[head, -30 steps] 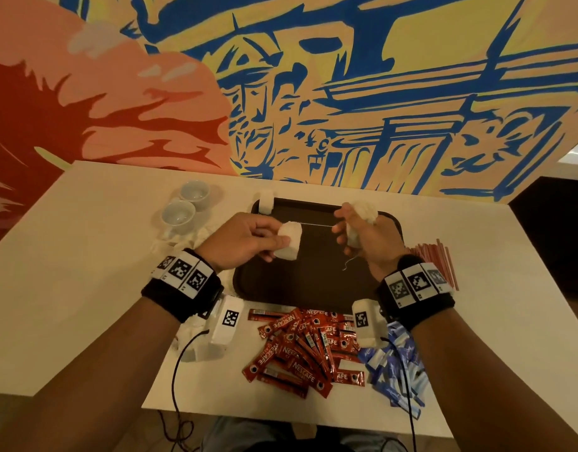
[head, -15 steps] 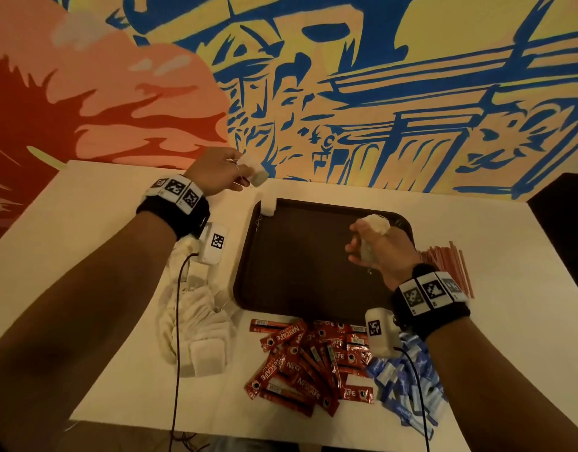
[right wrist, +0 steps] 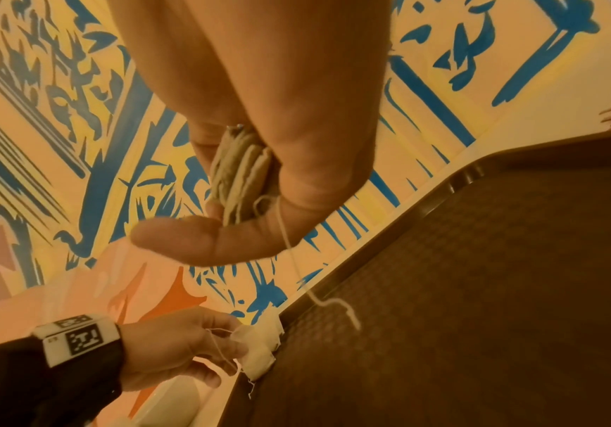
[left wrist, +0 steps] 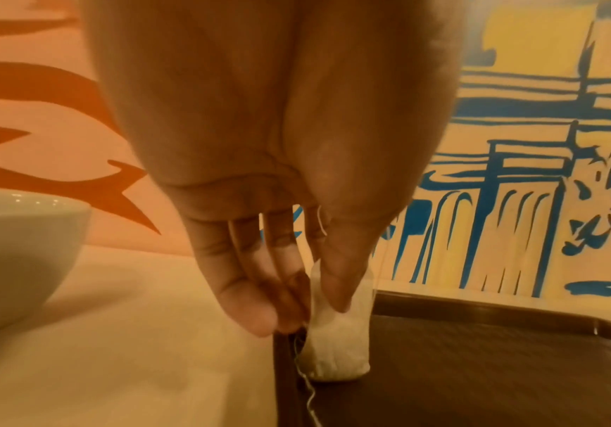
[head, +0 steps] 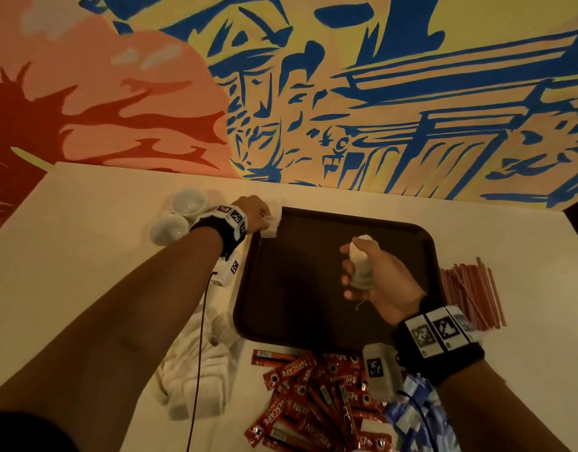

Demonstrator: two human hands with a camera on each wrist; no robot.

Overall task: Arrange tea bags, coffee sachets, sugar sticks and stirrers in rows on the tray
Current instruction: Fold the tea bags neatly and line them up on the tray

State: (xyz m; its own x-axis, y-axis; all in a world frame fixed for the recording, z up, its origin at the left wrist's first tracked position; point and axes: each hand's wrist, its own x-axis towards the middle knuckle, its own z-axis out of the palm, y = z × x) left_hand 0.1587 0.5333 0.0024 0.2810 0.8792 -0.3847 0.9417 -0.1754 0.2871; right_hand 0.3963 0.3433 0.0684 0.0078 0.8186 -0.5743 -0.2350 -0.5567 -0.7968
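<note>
The tray [right wrist: 498, 289] is dark plastic with fine rough texture; tea bag [left wrist: 337, 346] soft matt paper; cups [head: 168, 228] glossy.

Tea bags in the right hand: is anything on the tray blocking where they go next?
Nothing visible does. The tea bags in the right hand hang over bare tray; the only item there is the tea bag that the left hand pinches at the far-left corner.

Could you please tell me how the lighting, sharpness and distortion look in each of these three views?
Head view: dim, warm orange cast, wide-angle bending of the table edges, coffee sachets slightly soft. Left wrist view: palm very near the lens, blurred; tea bag fairly sharp. Right wrist view: tilted, right hand soft, tray texture clear.
</note>
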